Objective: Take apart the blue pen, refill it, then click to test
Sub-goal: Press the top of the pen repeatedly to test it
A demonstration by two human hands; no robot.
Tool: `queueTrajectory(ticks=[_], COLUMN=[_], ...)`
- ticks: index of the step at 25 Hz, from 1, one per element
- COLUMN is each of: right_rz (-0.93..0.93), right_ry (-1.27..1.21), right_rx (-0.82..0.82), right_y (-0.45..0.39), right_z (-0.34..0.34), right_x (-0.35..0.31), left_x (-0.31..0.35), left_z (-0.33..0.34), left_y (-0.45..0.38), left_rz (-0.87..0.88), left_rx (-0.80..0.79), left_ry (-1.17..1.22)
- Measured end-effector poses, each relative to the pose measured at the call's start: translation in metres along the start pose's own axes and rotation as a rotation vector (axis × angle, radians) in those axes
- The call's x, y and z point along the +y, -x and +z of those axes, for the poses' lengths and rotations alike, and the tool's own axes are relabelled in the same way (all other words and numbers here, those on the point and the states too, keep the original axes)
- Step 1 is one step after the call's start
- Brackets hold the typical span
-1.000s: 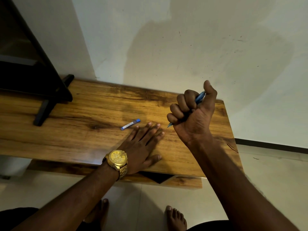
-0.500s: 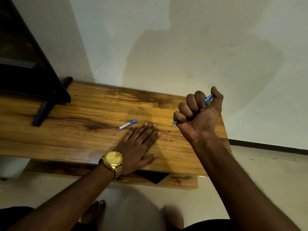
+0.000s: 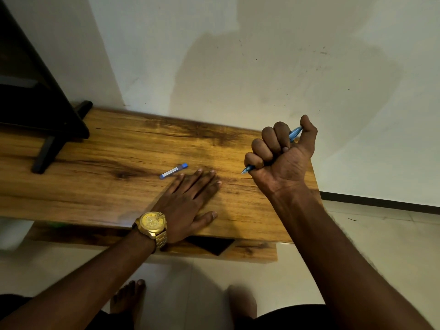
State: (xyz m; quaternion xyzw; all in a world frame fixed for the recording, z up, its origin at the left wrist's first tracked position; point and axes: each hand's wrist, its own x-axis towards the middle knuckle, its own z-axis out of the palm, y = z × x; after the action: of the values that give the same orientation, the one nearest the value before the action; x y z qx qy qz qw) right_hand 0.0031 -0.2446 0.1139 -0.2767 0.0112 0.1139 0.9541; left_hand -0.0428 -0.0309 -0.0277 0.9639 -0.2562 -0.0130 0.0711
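My right hand (image 3: 282,158) is closed in a fist around the blue pen (image 3: 294,133), raised above the right end of the wooden table (image 3: 107,186). The thumb rests on the pen's upper end, and the tip pokes out below the little finger, pointing down-left. Most of the barrel is hidden inside the fist. My left hand (image 3: 188,201) lies flat, palm down, on the table with fingers together and nothing in it. A small blue-capped refill tube (image 3: 173,171) lies on the wood just beyond the left fingertips, not touching them.
A dark screen on a black stand (image 3: 45,129) occupies the table's far left. The white wall rises right behind the table. A lower shelf (image 3: 252,251) shows under the front edge. My bare feet stand on the pale tiled floor (image 3: 357,234) below.
My right fist with the pen has drifted slightly right. The left hand and the refill tube stay where they were; the view has shifted a little.
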Motion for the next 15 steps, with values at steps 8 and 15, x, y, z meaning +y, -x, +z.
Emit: queueTrajectory(ticks=[8, 15], right_rz=[0.000, 0.011], right_ry=[-0.036, 0.025], right_rx=[-0.039, -0.032], right_y=[0.0009, -0.0013], right_z=[-0.0040, -0.0009], right_x=[-0.0047, -0.0042], left_x=[-0.0018, -0.0031], left_z=[0.0023, 0.0036], left_y=[-0.0011, -0.0018], left_rz=[0.004, 0.003], left_rx=[0.009, 0.012], left_ry=[0.002, 0.008])
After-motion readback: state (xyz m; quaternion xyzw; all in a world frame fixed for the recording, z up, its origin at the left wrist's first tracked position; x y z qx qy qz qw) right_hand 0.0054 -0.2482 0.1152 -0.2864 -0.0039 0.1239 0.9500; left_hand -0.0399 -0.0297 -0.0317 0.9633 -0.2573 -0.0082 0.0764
